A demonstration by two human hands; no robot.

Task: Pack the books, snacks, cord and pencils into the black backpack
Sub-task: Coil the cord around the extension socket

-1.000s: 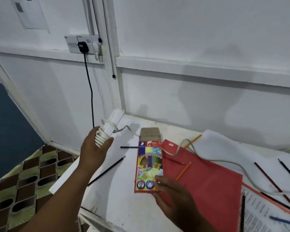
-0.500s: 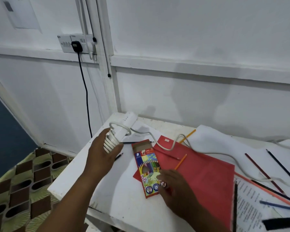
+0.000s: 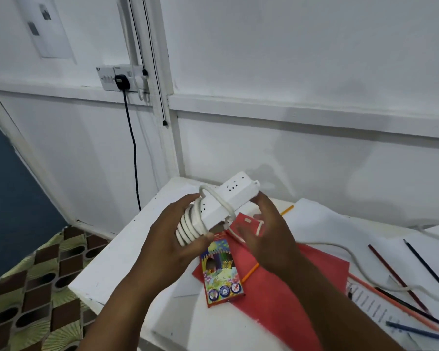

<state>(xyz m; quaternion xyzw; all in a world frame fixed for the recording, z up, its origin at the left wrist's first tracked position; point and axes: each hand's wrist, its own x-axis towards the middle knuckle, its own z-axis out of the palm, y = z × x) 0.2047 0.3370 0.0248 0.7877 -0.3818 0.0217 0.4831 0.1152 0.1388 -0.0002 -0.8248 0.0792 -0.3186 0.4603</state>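
Above the white table's (image 3: 107,269) left corner, the left hand (image 3: 167,241) grips the cord-wound power strip (image 3: 223,201); the right hand (image 3: 269,239), fingers curled, holds the loose cord (image 3: 340,249). The pencil box (image 3: 222,272) lies flat below on a red folder (image 3: 289,287), loose pencils (image 3: 395,272) near the right edge.

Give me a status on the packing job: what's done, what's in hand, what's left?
Done: nothing visibly packed; no backpack in view. In hand: left hand grips the power strip with several cord loops wound on; right hand guides the slack, much still trailing across the table. Left: pencil box, loose pencils, red folder and papers still out.
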